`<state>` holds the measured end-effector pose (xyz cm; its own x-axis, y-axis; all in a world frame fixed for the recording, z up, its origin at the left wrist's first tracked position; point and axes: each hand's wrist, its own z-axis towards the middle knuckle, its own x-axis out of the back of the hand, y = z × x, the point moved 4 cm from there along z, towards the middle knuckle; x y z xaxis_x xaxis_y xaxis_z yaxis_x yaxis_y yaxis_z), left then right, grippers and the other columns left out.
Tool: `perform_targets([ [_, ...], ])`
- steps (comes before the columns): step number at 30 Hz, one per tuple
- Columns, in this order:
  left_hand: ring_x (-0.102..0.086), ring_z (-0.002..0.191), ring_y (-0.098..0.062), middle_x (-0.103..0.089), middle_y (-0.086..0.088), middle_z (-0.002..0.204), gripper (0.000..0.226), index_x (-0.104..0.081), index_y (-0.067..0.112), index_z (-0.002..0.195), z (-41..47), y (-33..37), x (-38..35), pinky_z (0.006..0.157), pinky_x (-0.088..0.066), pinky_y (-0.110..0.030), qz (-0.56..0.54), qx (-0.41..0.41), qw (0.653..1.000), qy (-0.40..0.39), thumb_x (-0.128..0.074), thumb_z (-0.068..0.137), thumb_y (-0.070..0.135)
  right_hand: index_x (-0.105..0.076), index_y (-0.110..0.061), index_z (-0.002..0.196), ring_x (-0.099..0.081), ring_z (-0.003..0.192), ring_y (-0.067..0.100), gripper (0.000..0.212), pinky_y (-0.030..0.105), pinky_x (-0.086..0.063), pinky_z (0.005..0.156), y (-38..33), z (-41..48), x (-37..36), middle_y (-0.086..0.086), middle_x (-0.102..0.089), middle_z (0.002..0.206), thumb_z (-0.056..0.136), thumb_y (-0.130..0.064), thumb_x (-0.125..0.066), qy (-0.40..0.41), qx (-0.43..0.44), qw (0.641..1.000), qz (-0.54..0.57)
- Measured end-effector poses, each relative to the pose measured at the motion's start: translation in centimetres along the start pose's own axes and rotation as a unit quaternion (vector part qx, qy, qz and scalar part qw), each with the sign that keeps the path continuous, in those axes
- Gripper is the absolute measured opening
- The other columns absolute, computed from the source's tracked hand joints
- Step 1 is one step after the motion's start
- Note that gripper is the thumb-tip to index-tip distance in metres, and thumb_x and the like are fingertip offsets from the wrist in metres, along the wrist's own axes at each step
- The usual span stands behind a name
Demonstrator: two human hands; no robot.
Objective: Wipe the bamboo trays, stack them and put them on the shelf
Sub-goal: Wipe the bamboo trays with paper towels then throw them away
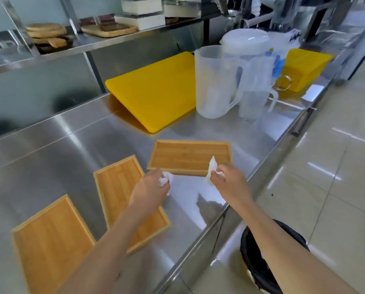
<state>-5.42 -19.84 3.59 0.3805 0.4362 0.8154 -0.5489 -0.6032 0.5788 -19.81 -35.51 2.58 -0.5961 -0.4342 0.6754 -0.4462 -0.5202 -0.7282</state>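
My fingers are clenched on tissue: left hand (151,188) around a crumpled wad (164,180), right hand (228,181) pinching a loose piece (211,168). Near to far, three bamboo trays (52,238) (122,187) (188,157) lie apart, unstacked, on the steel counter (50,145). Wiping looks barely begun; stacking and shelving on the far shelf (88,44) remain.

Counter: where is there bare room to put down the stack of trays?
The steel counter is bare at the back left, between the yellow board and the middle tray. The strip at the front edge near the right hand is also free. It is crowded around the jugs.
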Motion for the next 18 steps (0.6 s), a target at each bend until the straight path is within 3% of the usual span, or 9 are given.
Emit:
perform_targets([
  [3, -0.046, 0.075, -0.025, -0.048, -0.003, 0.082, 0.010, -0.051, 0.008, 0.090, -0.3, 5.9, -4.3, 0.063, -0.031, -0.030, -0.031, -0.012, 0.999, -0.018, -0.051, 0.085, 0.017, -0.046, -0.014, 0.081, -0.044, 0.074, 0.017, 0.006, 0.027, -0.027, 0.055, 5.3, -0.7, 4.6, 0.000, -0.044, 0.086, 0.083, -0.015, -0.051, 0.044, -0.047, 0.997, 0.035],
  [5, -0.045, 0.070, -0.023, -0.046, -0.001, 0.077, 0.010, -0.048, 0.010, 0.095, -0.9, 9.4, -7.8, 0.057, -0.029, -0.030, -0.075, -0.022, 0.996, -0.049, -0.049, 0.086, 0.015, -0.042, -0.013, 0.082, -0.042, 0.074, 0.019, 0.010, 0.026, -0.023, 0.053, 9.2, -1.3, 7.4, 0.003, -0.040, 0.089, 0.083, -0.010, -0.051, 0.074, -0.070, 0.993, 0.053],
  [8, -0.048, 0.078, -0.025, -0.046, 0.001, 0.084, 0.019, -0.043, 0.013, 0.107, -1.9, 13.5, -13.5, 0.061, -0.037, -0.032, -0.121, -0.010, 0.985, -0.126, -0.041, 0.088, 0.010, -0.038, -0.015, 0.087, -0.046, 0.067, 0.014, 0.012, 0.022, -0.030, 0.051, 15.7, -2.6, 10.8, 0.007, -0.043, 0.091, 0.086, -0.006, -0.046, 0.073, -0.138, 0.985, 0.075],
  [10, -0.053, 0.085, -0.032, -0.051, -0.003, 0.089, 0.020, -0.040, 0.012, 0.104, -2.5, 15.6, -17.3, 0.072, -0.049, -0.041, -0.167, 0.015, 0.970, -0.177, -0.037, 0.085, 0.006, -0.039, -0.020, 0.088, -0.050, 0.063, 0.014, 0.018, 0.025, -0.039, 0.050, 20.2, -3.9, 12.7, 0.007, -0.051, 0.084, 0.083, -0.003, -0.043, 0.078, -0.196, 0.972, 0.100],
  [12, -0.055, 0.087, -0.031, -0.052, -0.007, 0.096, 0.021, -0.039, 0.014, 0.100, -3.1, 17.4, -20.8, 0.081, -0.050, -0.051, -0.196, 0.042, 0.955, -0.218, -0.038, 0.081, 0.004, -0.046, -0.021, 0.089, -0.053, 0.065, 0.021, 0.020, 0.030, -0.042, 0.054, 24.1, -5.4, 14.0, 0.005, -0.055, 0.082, 0.081, -0.004, -0.040, 0.075, -0.238, 0.962, 0.111],
  [15, -0.050, 0.076, -0.024, -0.052, -0.001, 0.085, 0.015, -0.043, 0.016, 0.087, -3.6, 19.3, -25.2, 0.065, -0.048, -0.038, -0.232, 0.082, 0.942, -0.229, -0.051, 0.078, 0.009, -0.050, -0.016, 0.090, -0.051, 0.078, 0.022, 0.010, 0.031, -0.037, 0.066, 29.0, -7.2, 15.4, 0.001, -0.052, 0.088, 0.086, -0.015, -0.042, 0.054, -0.306, 0.942, 0.129],
  [18, -0.051, 0.084, -0.024, -0.049, -0.014, 0.113, 0.026, -0.047, 0.012, 0.098, -3.8, 20.6, -29.2, 0.062, -0.040, -0.028, -0.200, 0.140, 0.935, -0.259, -0.048, 0.074, 0.003, -0.046, -0.011, 0.090, -0.045, 0.062, 0.023, 0.018, 0.030, -0.034, 0.054, 32.9, -8.1, 15.6, 0.007, -0.044, 0.094, 0.078, 0.001, -0.041, 0.020, -0.373, 0.903, 0.214],
])
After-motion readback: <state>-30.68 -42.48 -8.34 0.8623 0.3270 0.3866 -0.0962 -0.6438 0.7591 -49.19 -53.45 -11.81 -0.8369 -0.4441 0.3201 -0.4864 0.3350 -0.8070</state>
